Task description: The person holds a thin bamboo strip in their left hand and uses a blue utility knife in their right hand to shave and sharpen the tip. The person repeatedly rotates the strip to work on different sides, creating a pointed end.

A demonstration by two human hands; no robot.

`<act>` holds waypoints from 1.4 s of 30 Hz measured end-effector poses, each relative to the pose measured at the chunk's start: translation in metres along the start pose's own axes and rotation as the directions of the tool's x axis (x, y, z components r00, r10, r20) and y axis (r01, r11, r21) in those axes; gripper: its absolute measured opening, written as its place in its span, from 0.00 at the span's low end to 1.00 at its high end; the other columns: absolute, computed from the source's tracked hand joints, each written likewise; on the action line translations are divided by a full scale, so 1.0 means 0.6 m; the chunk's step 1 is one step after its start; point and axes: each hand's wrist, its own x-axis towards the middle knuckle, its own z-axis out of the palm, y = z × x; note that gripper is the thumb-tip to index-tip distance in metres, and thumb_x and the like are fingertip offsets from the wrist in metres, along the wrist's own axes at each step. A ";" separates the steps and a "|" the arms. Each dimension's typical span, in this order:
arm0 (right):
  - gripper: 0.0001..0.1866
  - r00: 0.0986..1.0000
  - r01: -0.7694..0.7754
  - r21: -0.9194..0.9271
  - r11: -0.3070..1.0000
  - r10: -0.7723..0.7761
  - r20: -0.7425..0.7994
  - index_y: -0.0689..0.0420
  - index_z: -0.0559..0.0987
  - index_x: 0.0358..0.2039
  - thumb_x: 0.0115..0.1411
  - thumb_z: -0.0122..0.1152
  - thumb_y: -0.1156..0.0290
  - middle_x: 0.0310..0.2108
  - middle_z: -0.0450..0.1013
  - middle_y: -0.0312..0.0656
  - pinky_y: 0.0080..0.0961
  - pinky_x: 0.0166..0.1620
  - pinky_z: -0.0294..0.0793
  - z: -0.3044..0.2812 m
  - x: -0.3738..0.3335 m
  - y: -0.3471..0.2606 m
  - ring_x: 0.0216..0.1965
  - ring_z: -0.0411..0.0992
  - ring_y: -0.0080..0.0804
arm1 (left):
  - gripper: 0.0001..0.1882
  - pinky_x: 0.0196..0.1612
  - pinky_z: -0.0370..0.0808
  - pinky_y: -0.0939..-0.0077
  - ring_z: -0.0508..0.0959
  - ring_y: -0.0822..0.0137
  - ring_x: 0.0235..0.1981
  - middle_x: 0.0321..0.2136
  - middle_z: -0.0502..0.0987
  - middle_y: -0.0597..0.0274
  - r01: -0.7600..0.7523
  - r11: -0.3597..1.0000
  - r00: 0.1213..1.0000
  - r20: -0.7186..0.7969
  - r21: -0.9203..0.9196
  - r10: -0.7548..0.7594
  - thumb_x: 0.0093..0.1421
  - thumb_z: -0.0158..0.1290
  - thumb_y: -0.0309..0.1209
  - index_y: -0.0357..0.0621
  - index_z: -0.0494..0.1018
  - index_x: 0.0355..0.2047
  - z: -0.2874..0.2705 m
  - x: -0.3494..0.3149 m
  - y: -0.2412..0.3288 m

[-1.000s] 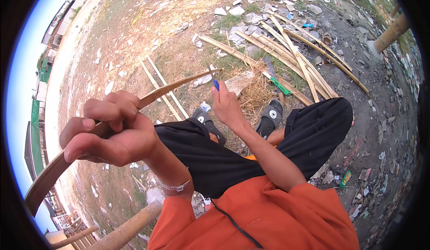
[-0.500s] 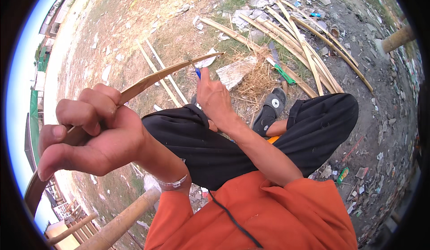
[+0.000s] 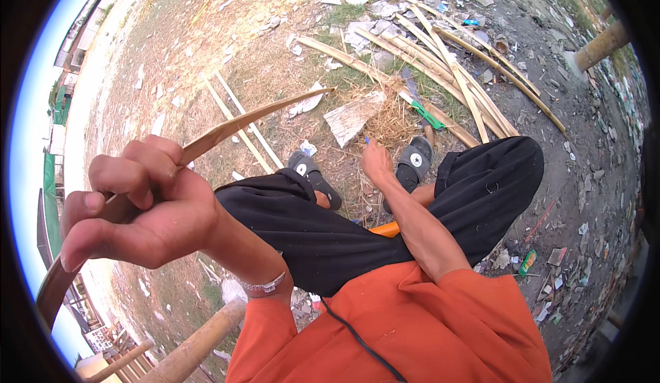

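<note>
My left hand (image 3: pixel 148 204) is closed round a long, split bamboo strip (image 3: pixel 234 123), held up at the left and running from the lower left to a thin tip near the middle. My right hand (image 3: pixel 377 163) is closed low over the ground between my feet, apart from the strip. Only a bit of blue, the small blue-handled knife (image 3: pixel 367 140), pokes out of its fingers; its blade cannot be made out now. Beyond that hand are straw-like shavings (image 3: pixel 385 123) and a flat, pale slab (image 3: pixel 353 116).
Several bamboo strips (image 3: pixel 457 84) lie in a pile ahead, with a green-handled blade (image 3: pixel 427 114) beside them. Two thin strips (image 3: pixel 251 139) lie further left. A bamboo pole (image 3: pixel 199 338) stands close at lower left, another post (image 3: pixel 601 46) at far right. Rubble litters the ground.
My right hand with the blue-handled knife has moved away from the strip's tip, down and to the right. My left hand still holds the strip in nearly the same place.
</note>
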 end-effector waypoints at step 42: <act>0.10 0.905 0.426 0.378 0.822 -0.386 -0.179 0.62 0.62 0.33 0.62 0.44 0.68 0.14 0.68 0.59 0.49 0.25 0.68 -0.062 -0.036 -0.225 0.21 0.70 0.61 | 0.24 0.18 0.44 0.78 0.46 0.76 0.12 0.13 0.49 0.74 0.048 0.979 0.962 0.274 -0.198 0.008 0.58 0.38 0.61 0.56 0.67 0.28 -0.060 0.007 -0.007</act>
